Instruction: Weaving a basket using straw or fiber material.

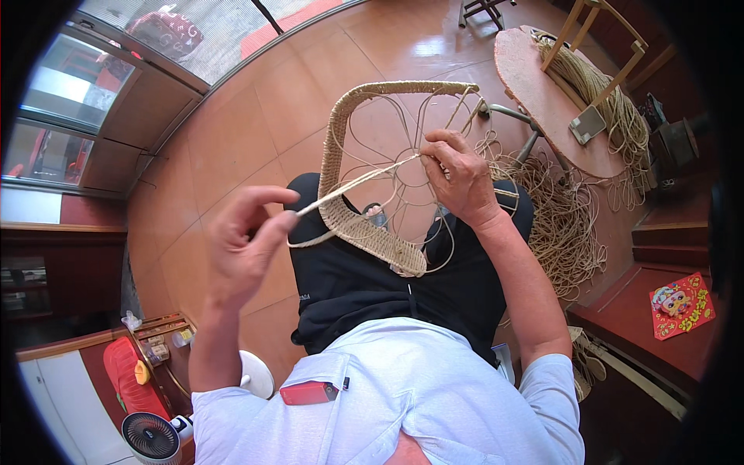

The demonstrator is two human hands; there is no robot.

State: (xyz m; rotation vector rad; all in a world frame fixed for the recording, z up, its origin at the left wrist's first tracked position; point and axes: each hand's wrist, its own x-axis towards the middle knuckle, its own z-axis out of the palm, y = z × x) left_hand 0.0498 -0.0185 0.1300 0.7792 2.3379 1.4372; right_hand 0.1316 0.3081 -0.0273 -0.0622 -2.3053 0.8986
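Note:
A half-woven seat frame (335, 143), wrapped in beige cord around an open middle with looped metal rods, rests on my black-trousered lap. My left hand (249, 232), slightly blurred, is left of the frame, gripping a pale cord (358, 183) between thumb and fingers. That cord stretches taut across the frame to my right hand (457, 174), whose curled fingers pinch it over the right part of the frame. Further loose strands hang at the frame's upper right corner and loop below its left side.
A big tangle of cord (562, 232) lies on the floor at right, beside an oval board (519, 85) bearing cord bundles and a wooden frame (624, 39). A red bench (612, 298) stands at lower right, a small fan (151, 434) and white stool (256, 374) at lower left, glazed panels (66, 93) at upper left.

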